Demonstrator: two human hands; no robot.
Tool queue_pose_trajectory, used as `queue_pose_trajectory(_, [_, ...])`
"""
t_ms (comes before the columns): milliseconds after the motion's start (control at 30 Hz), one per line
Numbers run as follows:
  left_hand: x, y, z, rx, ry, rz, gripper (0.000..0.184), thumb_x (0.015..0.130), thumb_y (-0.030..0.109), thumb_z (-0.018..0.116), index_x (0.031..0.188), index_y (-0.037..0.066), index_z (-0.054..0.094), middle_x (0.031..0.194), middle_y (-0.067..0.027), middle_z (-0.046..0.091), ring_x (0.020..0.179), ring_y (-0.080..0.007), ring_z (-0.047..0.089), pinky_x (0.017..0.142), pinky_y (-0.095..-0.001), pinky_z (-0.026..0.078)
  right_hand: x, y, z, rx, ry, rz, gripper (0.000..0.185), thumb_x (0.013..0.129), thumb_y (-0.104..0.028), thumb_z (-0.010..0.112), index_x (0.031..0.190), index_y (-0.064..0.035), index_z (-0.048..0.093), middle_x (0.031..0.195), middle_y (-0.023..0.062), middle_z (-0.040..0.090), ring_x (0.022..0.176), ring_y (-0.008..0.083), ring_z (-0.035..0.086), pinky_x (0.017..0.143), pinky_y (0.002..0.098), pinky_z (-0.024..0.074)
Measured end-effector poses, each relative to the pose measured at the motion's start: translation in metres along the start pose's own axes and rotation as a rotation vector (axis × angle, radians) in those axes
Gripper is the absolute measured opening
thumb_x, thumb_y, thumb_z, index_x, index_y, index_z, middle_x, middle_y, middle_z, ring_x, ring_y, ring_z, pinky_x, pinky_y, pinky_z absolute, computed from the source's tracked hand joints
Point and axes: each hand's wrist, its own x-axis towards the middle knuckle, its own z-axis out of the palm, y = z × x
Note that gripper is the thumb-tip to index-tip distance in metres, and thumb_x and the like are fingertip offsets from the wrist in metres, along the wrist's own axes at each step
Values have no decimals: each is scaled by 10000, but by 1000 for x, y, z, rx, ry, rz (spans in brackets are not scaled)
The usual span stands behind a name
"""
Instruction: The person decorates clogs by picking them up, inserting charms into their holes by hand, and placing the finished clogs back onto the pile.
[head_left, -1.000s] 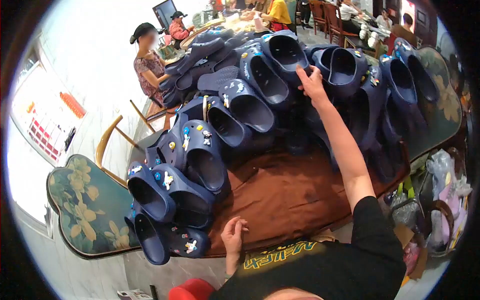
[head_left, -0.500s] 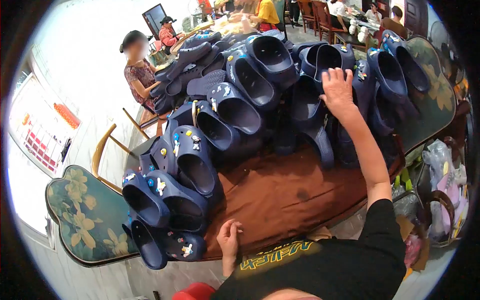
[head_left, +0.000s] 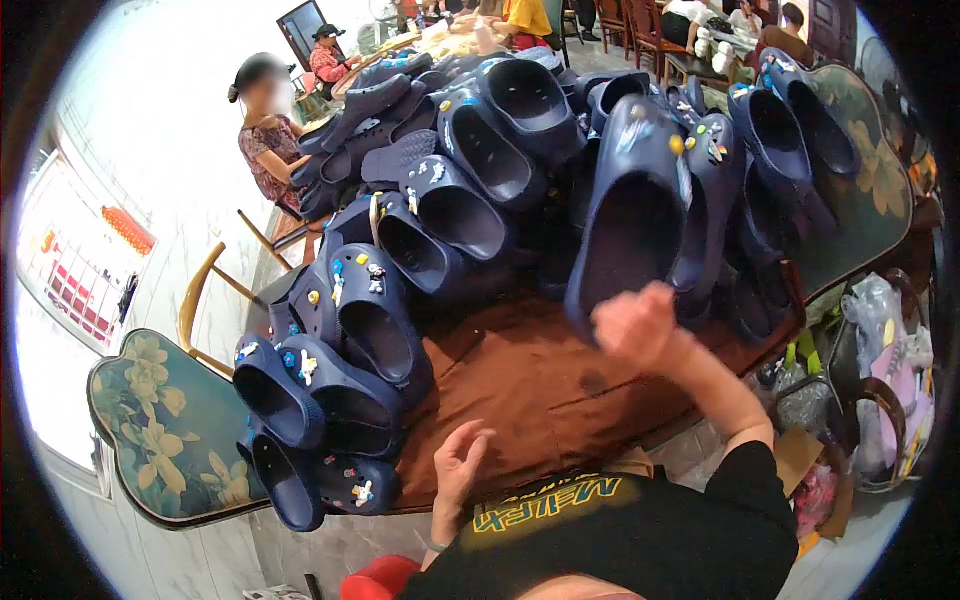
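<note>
Along the far and left edges of the table, clogs lie heaped, one clog held up mid-table, heel in the clenched right hand, the loosely curled left hand seemingly empty by the near edge, charms already on many.

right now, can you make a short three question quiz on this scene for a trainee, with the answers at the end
1. Multiple choice: what colour is the cloth in front of the heap of clogs?
a) white
b) reddish brown
c) bright green

2. True or false: the left hand holds no clog.

3. Fill in the blank: the right hand, blurred in this view, has hold of the large navy clog at its ____ end, away from the toe.

Key: 1. b; 2. true; 3. heel
</note>
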Motion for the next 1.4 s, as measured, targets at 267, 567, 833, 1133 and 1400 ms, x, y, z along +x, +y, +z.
queue_pose_trajectory(267, [48, 53, 57, -435, -253, -239, 716, 759, 128, 641, 1405, -6, 364, 1255, -107, 527, 1081, -169, 549, 920, -269, 453, -10, -144, 0, 487, -101, -3, 303, 832, -361, 613, 1040, -142, 626, 1187, 35, 592, 1011, 165, 545, 862, 370, 394])
queue_pose_trajectory(567, [18, 41, -37, -59, -163, -441, 677, 635, -4, 481, 1308, -41, 539, 1163, -72, 632, 1031, -155, 602, 893, -230, 459, -40, -99, 0, 617, -110, 738, 297, 790, -105, 700, 1063, -58, 592, 1125, 141, 584, 1045, 313, 568, 887, 420, 440])
queue_pose_trajectory(833, [-2, 49, -31, 252, 24, -43, 225, 977, 170, 549, 1055, -12, 654, 963, -69, 670, 919, -144, 619, 847, -283, 484, -33, -81, 61, 1047, -406, 836, 344, 864, -121, 662, 1182, -33, 565, 1308, 131, 513, 1239, 286, 490, 1037, 352, 389])
queue_pose_trajectory(1133, [52, 27, 36, 105, -271, -268, 285, 966, 202, 580, 1172, 6, 601, 1043, -3, 633, 936, -79, 563, 825, -248, 461, 20, -79, 132, 1110, -760, 310, 339, 954, -363, 525, 1151, -128, 668, 1133, 22, 667, 1115, 229, 538, 1000, 381, 347])
queue_pose_trajectory(1400, [49, 8, 42, -61, -201, -203, 299, 965, 202, 581, 1193, 8, 582, 1059, -10, 631, 947, -91, 566, 836, -257, 461, 19, -91, 134, 1117, -536, 364, 187, 882, -241, 629, 965, -90, 703, 943, 64, 659, 941, 254, 570, 870, 378, 412])
